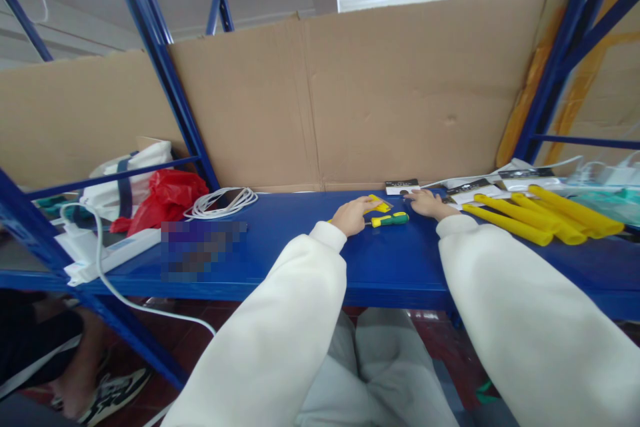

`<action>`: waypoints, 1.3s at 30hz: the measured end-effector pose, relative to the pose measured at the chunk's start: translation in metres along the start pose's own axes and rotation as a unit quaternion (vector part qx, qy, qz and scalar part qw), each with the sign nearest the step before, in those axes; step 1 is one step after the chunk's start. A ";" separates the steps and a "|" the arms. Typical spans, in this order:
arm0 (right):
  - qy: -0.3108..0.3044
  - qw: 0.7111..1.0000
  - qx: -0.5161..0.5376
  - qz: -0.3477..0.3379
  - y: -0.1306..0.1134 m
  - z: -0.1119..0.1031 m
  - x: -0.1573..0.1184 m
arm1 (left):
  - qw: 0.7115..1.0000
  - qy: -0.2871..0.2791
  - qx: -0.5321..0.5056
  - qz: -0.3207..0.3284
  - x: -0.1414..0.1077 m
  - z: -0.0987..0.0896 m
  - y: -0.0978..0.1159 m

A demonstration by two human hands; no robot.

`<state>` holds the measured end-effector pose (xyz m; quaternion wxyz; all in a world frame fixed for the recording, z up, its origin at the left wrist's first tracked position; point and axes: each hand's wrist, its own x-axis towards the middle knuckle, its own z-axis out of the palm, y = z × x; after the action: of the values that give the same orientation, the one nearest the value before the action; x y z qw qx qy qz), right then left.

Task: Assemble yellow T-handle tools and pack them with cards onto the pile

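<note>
My left hand [351, 215] is closed on a small yellow piece [381, 204], whose exact kind is too small to make out. Just in front of that hand lies a screwdriver [393, 219] with a green and yellow handle, flat on the blue shelf. My right hand [426, 203] rests on the surface to the right of it, fingers stretched forward and somewhat apart. Beyond these fingertips is a packet with a black and white header card [403, 187]. Nothing shows clearly in the right hand.
Yellow tubes [545, 213] lie at the right beside more header-card packets [475, 190]. On the left are a coiled white cable [223, 203], a red plastic bag [167, 193] and a white power strip [117, 253]. Cardboard [400, 93] stands behind the shelf. A person's shoe [117, 393] shows lower left.
</note>
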<state>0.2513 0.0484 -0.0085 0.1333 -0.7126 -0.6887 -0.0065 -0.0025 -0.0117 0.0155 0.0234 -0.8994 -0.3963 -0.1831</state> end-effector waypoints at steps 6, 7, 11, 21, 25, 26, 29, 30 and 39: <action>-0.027 0.999 -0.016 0.007 -0.007 -0.004 -0.004 | 1.000 -0.006 0.005 -0.001 -0.002 -0.002 0.003; -0.029 0.999 -0.013 0.008 -0.008 -0.004 -0.005 | 1.000 -0.005 0.004 0.001 -0.002 -0.001 0.003; 0.004 1.000 0.014 0.009 -0.010 -0.007 -0.006 | 1.000 -0.004 0.007 0.001 -0.002 -0.001 0.001; 0.013 0.941 0.303 -0.149 -0.043 -0.027 -0.021 | 0.999 0.009 0.045 -0.021 -0.002 -0.001 -0.002; -0.035 0.931 0.326 -0.162 -0.052 -0.027 -0.027 | 0.997 0.006 0.065 -0.044 -0.003 -0.003 0.001; -0.036 0.930 0.327 -0.163 -0.053 -0.026 -0.027 | 0.997 0.005 0.068 -0.046 -0.004 -0.004 0.001; -0.032 0.926 0.336 -0.169 -0.054 -0.024 -0.027 | 0.997 0.004 0.068 -0.046 -0.004 -0.004 0.002; -0.032 0.924 0.342 -0.168 -0.054 -0.024 -0.026 | 0.997 0.006 0.067 -0.047 -0.004 -0.004 0.003; 0.036 0.902 0.428 -0.047 -0.043 -0.029 -0.025 | 0.996 -0.011 0.077 -0.050 -0.004 -0.004 0.000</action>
<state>0.2127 0.0184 0.0226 0.4498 -0.5532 -0.6522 0.2574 -0.0064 -0.0151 0.0179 0.0786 -0.8760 -0.4540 -0.1429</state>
